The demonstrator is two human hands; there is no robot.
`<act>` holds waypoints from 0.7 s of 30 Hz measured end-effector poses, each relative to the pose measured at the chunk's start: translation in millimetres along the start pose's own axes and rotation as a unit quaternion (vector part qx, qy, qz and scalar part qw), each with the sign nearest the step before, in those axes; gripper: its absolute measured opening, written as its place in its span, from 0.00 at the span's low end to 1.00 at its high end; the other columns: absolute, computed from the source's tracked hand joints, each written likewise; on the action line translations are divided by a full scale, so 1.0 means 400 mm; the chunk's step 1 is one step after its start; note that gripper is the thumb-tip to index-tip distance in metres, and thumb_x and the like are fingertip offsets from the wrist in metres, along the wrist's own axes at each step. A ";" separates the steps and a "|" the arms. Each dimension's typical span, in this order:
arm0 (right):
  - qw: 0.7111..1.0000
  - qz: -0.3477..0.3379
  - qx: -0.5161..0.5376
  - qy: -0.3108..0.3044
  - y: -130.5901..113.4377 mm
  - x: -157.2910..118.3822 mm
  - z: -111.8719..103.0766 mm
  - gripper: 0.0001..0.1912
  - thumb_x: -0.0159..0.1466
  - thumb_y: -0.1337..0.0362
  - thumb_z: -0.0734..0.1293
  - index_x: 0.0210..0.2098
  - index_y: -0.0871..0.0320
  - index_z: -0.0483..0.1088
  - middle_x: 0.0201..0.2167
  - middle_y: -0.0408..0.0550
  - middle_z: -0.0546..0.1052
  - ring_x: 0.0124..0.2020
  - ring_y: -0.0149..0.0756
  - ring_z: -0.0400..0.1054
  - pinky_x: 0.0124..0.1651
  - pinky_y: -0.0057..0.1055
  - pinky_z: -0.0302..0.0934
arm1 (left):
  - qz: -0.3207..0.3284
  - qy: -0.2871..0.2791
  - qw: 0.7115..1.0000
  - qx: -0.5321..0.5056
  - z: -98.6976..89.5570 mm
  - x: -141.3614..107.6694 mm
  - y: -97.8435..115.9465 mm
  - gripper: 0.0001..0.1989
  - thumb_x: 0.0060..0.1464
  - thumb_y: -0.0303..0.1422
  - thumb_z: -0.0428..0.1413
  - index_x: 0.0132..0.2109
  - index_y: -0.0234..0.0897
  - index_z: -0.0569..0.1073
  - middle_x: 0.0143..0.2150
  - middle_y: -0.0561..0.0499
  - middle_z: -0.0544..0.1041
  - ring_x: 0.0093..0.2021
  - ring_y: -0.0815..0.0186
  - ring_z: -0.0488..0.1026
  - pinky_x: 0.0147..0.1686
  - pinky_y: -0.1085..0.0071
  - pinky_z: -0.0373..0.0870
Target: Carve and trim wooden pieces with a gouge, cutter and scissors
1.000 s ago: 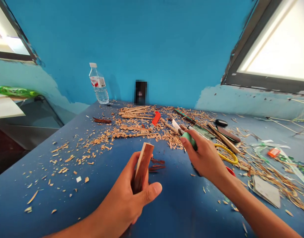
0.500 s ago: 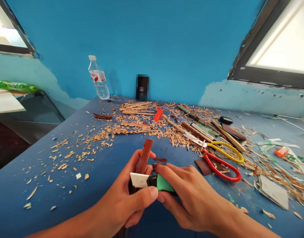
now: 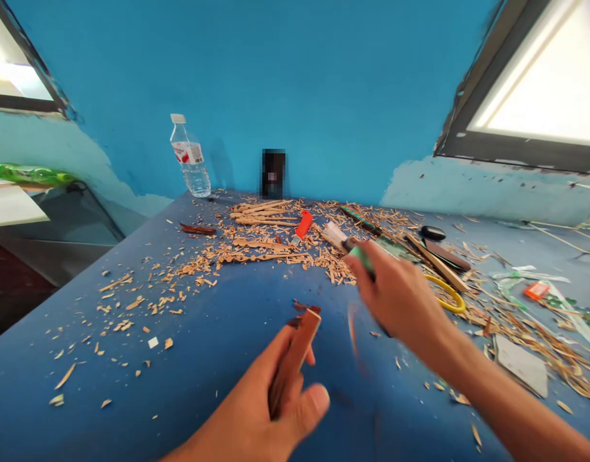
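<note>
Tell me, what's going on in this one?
A person's left hand grips a reddish-brown wooden piece. The right hand holds a green-handled knife farther out, its blade apart from that piece. Pale shavings litter the blue table; a red cutter lies among them, and a water bottle stands near the wall.

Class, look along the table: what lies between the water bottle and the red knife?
In the head view, pale wooden sticks lie between the water bottle and the red knife, with wood shavings around them.
</note>
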State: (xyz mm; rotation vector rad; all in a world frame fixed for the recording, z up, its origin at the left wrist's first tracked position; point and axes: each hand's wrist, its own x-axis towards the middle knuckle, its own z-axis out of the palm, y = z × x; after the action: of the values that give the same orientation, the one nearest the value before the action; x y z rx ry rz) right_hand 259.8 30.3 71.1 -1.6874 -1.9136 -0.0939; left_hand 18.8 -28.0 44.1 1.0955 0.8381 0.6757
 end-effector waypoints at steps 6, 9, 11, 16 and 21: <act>0.998 0.002 0.047 -0.042 0.096 0.040 -0.043 0.22 0.76 0.46 0.57 0.42 0.55 0.72 0.20 0.39 0.70 0.21 0.33 0.62 0.27 0.30 0.51 | -0.050 -0.058 0.992 -0.105 -0.024 0.002 0.038 0.22 0.61 0.48 0.61 0.55 0.50 0.63 0.30 0.61 0.59 0.19 0.77 0.46 0.14 0.83 0.49; 0.991 -0.034 0.112 -0.068 0.044 -0.016 -0.038 0.20 0.76 0.47 0.58 0.47 0.55 0.71 0.22 0.38 0.71 0.22 0.32 0.63 0.29 0.29 0.53 | -0.042 -0.035 0.976 -0.209 -0.027 0.022 0.054 0.20 0.55 0.44 0.61 0.49 0.46 0.64 0.30 0.60 0.62 0.21 0.75 0.50 0.13 0.84 0.55; 0.982 -0.066 0.155 -0.082 0.002 -0.052 -0.033 0.17 0.77 0.49 0.58 0.49 0.55 0.70 0.23 0.37 0.70 0.23 0.31 0.63 0.29 0.29 0.53 | -0.057 -0.001 0.977 -0.203 -0.027 0.031 0.058 0.18 0.58 0.43 0.61 0.50 0.47 0.64 0.31 0.60 0.64 0.21 0.75 0.56 0.14 0.83 0.61; 0.966 -0.129 0.164 -0.156 -0.065 -0.106 -0.023 0.12 0.77 0.54 0.58 0.48 0.54 0.68 0.30 0.39 0.76 0.25 0.32 0.67 0.30 0.32 0.52 | -0.075 0.016 0.988 -0.132 -0.034 0.025 0.071 0.22 0.62 0.44 0.62 0.58 0.51 0.63 0.32 0.61 0.63 0.20 0.78 0.52 0.15 0.84 0.55; 0.955 -0.173 0.114 -0.213 -0.091 -0.131 -0.007 0.11 0.78 0.56 0.56 0.46 0.54 0.66 0.36 0.44 0.78 0.30 0.37 0.72 0.31 0.37 0.51 | -0.047 0.004 0.998 -0.044 -0.024 0.010 0.085 0.45 0.56 0.54 0.66 0.71 0.55 0.51 0.31 0.62 0.62 0.21 0.78 0.47 0.18 0.84 0.49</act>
State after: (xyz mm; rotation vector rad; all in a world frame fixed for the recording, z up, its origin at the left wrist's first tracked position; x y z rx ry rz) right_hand 228.7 -24.7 60.8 -1.2755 -2.4174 0.3720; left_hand 10.6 -9.3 73.0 0.9698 0.8526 0.6330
